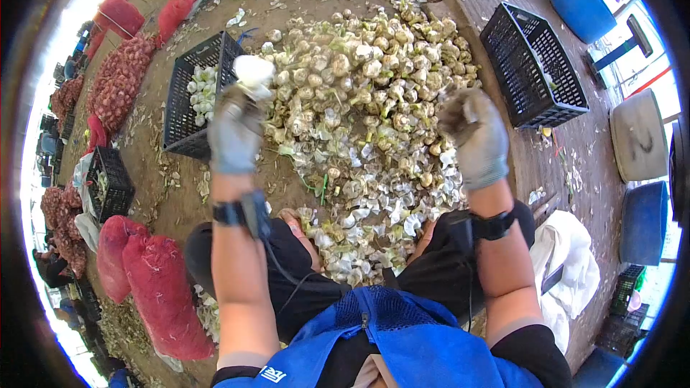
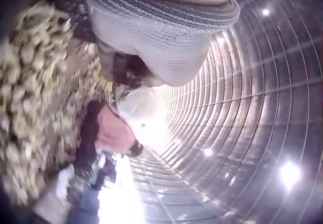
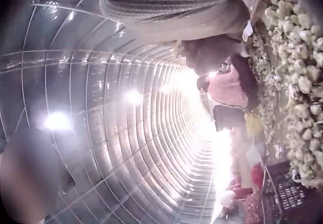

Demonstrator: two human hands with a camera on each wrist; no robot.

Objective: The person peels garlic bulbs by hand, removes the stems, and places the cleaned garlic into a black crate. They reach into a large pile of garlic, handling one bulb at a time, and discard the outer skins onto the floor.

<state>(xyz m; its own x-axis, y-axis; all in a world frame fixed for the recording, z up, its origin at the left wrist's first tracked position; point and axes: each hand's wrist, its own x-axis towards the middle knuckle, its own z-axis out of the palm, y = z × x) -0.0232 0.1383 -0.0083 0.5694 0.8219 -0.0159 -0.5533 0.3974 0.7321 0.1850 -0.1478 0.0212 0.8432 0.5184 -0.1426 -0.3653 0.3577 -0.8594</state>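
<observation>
My gloved left hand [image 1: 236, 136] is raised over the left side of the garlic pile, next to a black crate [image 1: 188, 133]. Its fingers hold a clean white garlic bulb [image 1: 254, 72], blurred in the head view. White bulbs [image 1: 203, 90] lie in that crate. Over the right side of the pile is my gloved right hand [image 1: 480, 136], its soiled fingers curled in; I cannot tell whether something small sits inside them. Below both hands spreads the pile of untrimmed garlic bulbs [image 1: 374, 65], with loose papery skins [image 1: 366, 223] nearer my feet.
Another black crate [image 1: 539, 79] stands on the right. Red net sacks [image 1: 162, 294] lie at the left, and a white sack [image 1: 571, 259] is by my right knee. In the right wrist view a person in pink [image 3: 229, 85] is beyond the garlic.
</observation>
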